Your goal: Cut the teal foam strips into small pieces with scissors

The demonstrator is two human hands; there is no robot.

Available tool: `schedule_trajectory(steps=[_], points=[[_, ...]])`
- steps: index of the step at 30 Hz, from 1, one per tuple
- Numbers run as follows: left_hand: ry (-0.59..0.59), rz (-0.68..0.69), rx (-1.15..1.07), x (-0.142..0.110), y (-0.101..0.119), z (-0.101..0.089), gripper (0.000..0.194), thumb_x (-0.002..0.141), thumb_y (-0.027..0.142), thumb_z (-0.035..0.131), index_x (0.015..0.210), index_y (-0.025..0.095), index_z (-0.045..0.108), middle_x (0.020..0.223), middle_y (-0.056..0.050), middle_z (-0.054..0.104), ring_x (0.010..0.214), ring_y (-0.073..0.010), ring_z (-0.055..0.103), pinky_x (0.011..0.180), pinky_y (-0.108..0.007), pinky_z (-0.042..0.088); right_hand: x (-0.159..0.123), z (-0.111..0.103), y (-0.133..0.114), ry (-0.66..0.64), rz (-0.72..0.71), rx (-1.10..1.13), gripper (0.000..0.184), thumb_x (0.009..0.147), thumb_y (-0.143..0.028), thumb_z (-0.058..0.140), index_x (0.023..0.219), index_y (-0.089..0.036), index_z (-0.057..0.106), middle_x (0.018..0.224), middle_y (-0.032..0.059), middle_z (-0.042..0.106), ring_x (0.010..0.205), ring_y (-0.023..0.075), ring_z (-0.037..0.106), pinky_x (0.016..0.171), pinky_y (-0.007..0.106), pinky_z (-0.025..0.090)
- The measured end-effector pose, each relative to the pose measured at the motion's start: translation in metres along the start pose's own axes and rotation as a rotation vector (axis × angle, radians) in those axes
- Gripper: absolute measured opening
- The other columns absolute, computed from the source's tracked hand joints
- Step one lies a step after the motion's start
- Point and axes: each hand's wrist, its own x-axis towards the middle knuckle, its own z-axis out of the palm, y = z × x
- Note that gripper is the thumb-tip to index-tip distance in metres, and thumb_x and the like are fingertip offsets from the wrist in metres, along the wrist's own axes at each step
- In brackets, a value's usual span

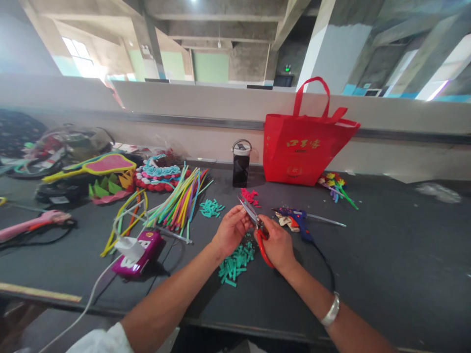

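My right hand (277,242) is closed round the red handles of a pair of scissors (264,247), whose blades point up and to the left. Beside the blades, my left hand (231,231) has its fingers pinched together; whatever is between them is too small to name. Under both hands lies a pile of short green cut pieces (235,264). Just past the scissor tips sits a small heap of red pieces (250,197). A smaller heap of light teal pieces (211,208) is to the left of it.
A blue glue gun (302,220) with its cable lies right of my hands. Colourful pipe cleaners (180,203) and a purple power strip (138,255) are on the left. Behind stand a phone (241,171) against a bottle and a red bag (305,147).
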Motion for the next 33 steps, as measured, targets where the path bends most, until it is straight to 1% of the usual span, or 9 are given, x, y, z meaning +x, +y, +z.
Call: schedule_trajectory(steps=[4, 7, 14, 16, 20, 27, 33], points=[[-0.004, 0.002, -0.002, 0.0007, -0.0036, -0.0032, 0.019, 0.074, 0.024, 0.073, 0.083, 0.014, 0.059, 0.071, -0.001, 0.060, 0.062, -0.0095, 0.054, 0.062, -0.023, 0.043, 0.0006, -0.0033, -0.0031, -0.008, 0.005, -0.021, 0.038, 0.082, -0.022, 0.053, 0.120, -0.024, 0.056, 0.095, 0.0028, 0.066, 0.081, 0.0183, 0.062, 0.069, 0.026, 0.045], [-0.001, -0.009, -0.009, 0.0004, -0.0049, -0.0027, 0.020, 0.072, 0.023, 0.074, 0.083, 0.014, 0.059, 0.068, 0.001, 0.058, 0.058, -0.0083, 0.052, 0.060, -0.023, 0.042, 0.0009, -0.0041, -0.0038, -0.009, 0.011, -0.014, 0.039, 0.080, -0.021, 0.055, 0.119, -0.023, 0.056, 0.095, 0.0032, 0.065, 0.081, 0.0185, 0.062, 0.069, 0.026, 0.045], [0.017, -0.039, -0.038, -0.0015, -0.0037, 0.0026, 0.020, 0.071, 0.021, 0.074, 0.082, 0.014, 0.059, 0.067, 0.001, 0.058, 0.055, -0.0068, 0.050, 0.061, -0.022, 0.043, 0.0012, -0.0028, -0.0048, -0.015, 0.007, 0.091, 0.039, 0.078, -0.017, 0.052, 0.117, -0.019, 0.057, 0.089, 0.0037, 0.064, 0.077, 0.0177, 0.061, 0.071, 0.026, 0.046], [0.018, -0.043, -0.039, -0.0015, -0.0039, 0.0025, 0.020, 0.071, 0.021, 0.074, 0.083, 0.013, 0.059, 0.066, 0.001, 0.058, 0.055, -0.0069, 0.051, 0.061, -0.022, 0.043, 0.0011, -0.0020, -0.0049, -0.018, 0.010, 0.087, 0.039, 0.078, -0.017, 0.052, 0.117, -0.020, 0.057, 0.091, 0.0039, 0.064, 0.079, 0.0180, 0.061, 0.071, 0.027, 0.047], [0.007, -0.057, -0.033, -0.0011, -0.0050, 0.0016, 0.021, 0.070, 0.020, 0.075, 0.082, 0.013, 0.059, 0.065, 0.001, 0.057, 0.056, -0.0073, 0.051, 0.061, -0.022, 0.043, 0.0009, -0.0008, -0.0042, -0.006, 0.008, 0.065, 0.042, 0.078, -0.018, 0.053, 0.119, -0.022, 0.055, 0.099, 0.0053, 0.064, 0.088, 0.0200, 0.062, 0.076, 0.029, 0.047], [-0.025, -0.057, -0.047, -0.0009, -0.0061, 0.0010, 0.020, 0.069, 0.020, 0.075, 0.080, 0.013, 0.059, 0.062, 0.002, 0.055, 0.053, -0.0064, 0.047, 0.060, -0.021, 0.042, 0.0016, -0.0003, -0.0025, -0.018, 0.009, 0.157, 0.040, 0.077, -0.015, 0.052, 0.115, -0.021, 0.057, 0.094, 0.0048, 0.065, 0.084, 0.0189, 0.062, 0.076, 0.028, 0.048], [-0.047, -0.061, -0.048, 0.0002, -0.0090, -0.0021, 0.017, 0.071, 0.017, 0.073, 0.081, 0.013, 0.059, 0.065, 0.001, 0.055, 0.055, -0.0063, 0.048, 0.060, -0.020, 0.041, 0.0020, -0.0008, -0.0043, -0.008, 0.004, 0.142, 0.041, 0.078, -0.018, 0.053, 0.119, -0.020, 0.055, 0.102, 0.0066, 0.064, 0.090, 0.0202, 0.062, 0.080, 0.031, 0.048]])
